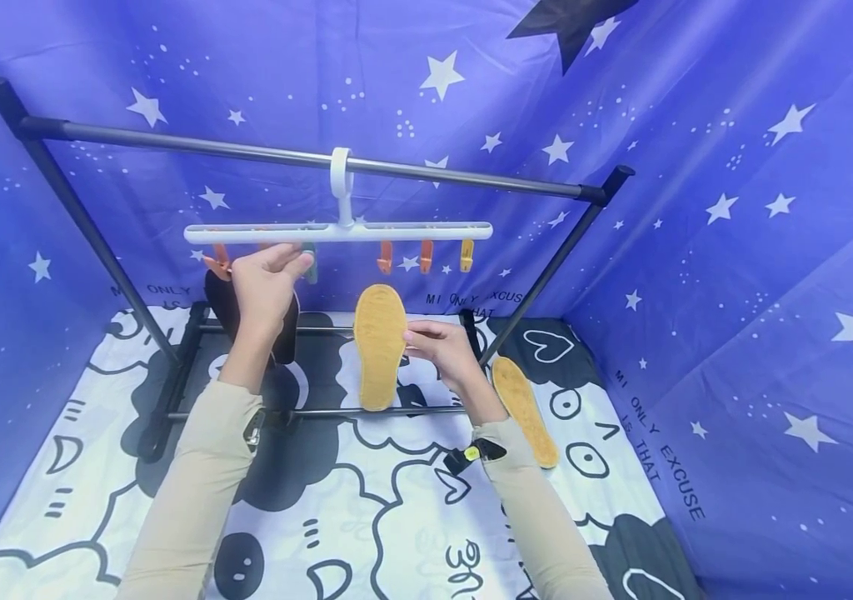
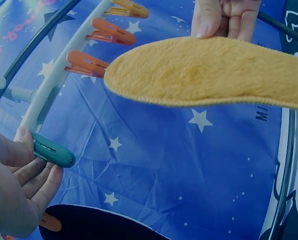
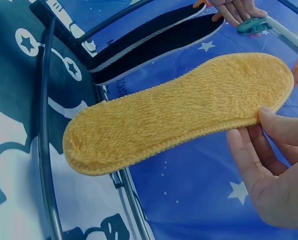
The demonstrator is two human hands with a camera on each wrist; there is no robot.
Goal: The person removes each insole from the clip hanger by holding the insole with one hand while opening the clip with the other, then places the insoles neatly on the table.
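Observation:
My left hand (image 1: 265,287) pinches the green clip (image 2: 55,150) on the white clip hanger (image 1: 411,232) between thumb and fingers. In my right hand (image 1: 451,357) is a yellow fuzzy insole (image 1: 380,350), gripped by its edge, thumb on the front. The insole stands nearly upright in the head view, its top end below the hanger and right of the green clip. Two black insoles (image 3: 158,42) hang from orange clips at the hanger's left, partly hidden behind my left hand in the head view.
An orange clip (image 1: 385,257), another orange clip (image 1: 426,257) and a yellow clip (image 1: 466,256) hang on the hanger's right half. The hanger hooks over a dark metal rack (image 1: 231,148). A second yellow insole (image 1: 524,410) lies on the patterned cloth (image 1: 351,517) at right.

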